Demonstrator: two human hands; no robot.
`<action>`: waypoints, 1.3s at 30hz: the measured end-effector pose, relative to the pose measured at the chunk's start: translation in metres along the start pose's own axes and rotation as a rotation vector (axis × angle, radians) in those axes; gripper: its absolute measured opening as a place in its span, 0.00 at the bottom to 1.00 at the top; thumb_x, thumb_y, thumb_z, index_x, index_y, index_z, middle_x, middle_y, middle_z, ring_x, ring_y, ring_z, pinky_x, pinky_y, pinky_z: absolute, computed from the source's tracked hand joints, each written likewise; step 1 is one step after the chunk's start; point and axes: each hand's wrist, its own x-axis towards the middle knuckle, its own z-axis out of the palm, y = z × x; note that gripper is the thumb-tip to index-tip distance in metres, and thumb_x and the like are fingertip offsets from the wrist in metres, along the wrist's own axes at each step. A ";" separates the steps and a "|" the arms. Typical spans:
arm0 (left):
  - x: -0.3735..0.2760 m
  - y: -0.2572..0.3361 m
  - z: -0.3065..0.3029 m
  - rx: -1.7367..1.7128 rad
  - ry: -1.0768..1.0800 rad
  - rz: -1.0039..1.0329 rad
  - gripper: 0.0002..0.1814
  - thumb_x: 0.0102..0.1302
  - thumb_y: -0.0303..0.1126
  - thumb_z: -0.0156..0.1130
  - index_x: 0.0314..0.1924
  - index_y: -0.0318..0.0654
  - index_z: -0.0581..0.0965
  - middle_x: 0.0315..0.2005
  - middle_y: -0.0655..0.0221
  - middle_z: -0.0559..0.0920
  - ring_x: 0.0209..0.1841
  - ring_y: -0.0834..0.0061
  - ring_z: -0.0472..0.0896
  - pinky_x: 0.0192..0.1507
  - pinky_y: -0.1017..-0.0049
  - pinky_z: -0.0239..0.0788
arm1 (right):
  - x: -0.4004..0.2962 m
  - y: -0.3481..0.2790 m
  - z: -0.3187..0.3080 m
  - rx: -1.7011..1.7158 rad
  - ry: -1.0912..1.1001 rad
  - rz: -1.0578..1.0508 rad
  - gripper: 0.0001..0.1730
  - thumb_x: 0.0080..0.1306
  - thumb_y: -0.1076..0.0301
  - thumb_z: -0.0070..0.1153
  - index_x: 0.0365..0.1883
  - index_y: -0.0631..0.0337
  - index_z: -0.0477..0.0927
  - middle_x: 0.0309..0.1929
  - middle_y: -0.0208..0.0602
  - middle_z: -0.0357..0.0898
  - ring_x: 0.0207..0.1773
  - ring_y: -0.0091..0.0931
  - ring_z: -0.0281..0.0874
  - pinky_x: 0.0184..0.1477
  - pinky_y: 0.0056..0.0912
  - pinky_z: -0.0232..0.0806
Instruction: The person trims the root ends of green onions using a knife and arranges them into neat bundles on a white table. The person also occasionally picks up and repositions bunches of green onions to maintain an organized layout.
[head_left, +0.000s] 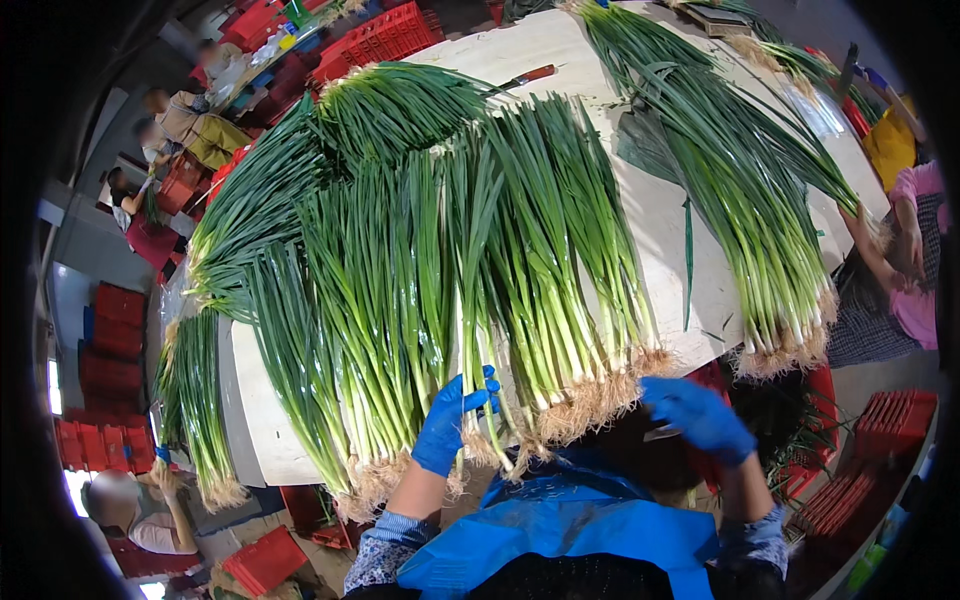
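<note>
My left hand (444, 424), in a blue glove, grips a few scallions (471, 337) near the root end, its fingers curled round the pale stems. Their hairy roots hang at the table's near edge. My right hand (701, 420), also gloved, is raised off the edge, just right of a row of scallions (592, 330) with brown roots. It looks blurred; a small pale, shiny thing (661, 433) shows beneath its fingers, and whether the hand holds it cannot be told. Left of my left hand lies another thick row of scallions (375, 322).
A knife with a reddish-brown handle (536, 75) lies across the pale table (480, 46). More scallions (757, 247) lie at right, near a person in a pink top (915, 315). Red crates (379, 41) stand beyond; others (855, 487) sit at lower right. Several people work at left.
</note>
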 end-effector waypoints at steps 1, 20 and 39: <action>-0.007 0.003 -0.003 -0.059 -0.020 -0.034 0.25 0.57 0.22 0.64 0.56 0.34 0.74 0.43 0.62 0.83 0.45 0.69 0.81 0.50 0.70 0.75 | 0.014 -0.008 0.024 -0.114 -0.099 -0.079 0.22 0.67 0.61 0.56 0.56 0.62 0.75 0.49 0.42 0.79 0.49 0.29 0.78 0.53 0.31 0.70; -0.022 -0.038 0.005 -0.317 0.020 -0.040 0.26 0.56 0.22 0.62 0.56 0.37 0.70 0.36 0.64 0.79 0.33 0.73 0.79 0.32 0.73 0.74 | 0.169 0.004 0.211 0.282 -0.129 0.335 0.21 0.63 0.58 0.62 0.49 0.64 0.77 0.43 0.39 0.80 0.41 0.26 0.75 0.44 0.29 0.70; 0.021 -0.053 -0.019 0.453 0.444 0.005 0.31 0.60 0.43 0.67 0.57 0.30 0.70 0.46 0.54 0.78 0.46 0.63 0.77 0.45 0.69 0.72 | -0.040 -0.008 0.015 0.324 0.646 -0.147 0.17 0.72 0.67 0.45 0.53 0.66 0.77 0.39 0.33 0.79 0.36 0.18 0.72 0.40 0.21 0.67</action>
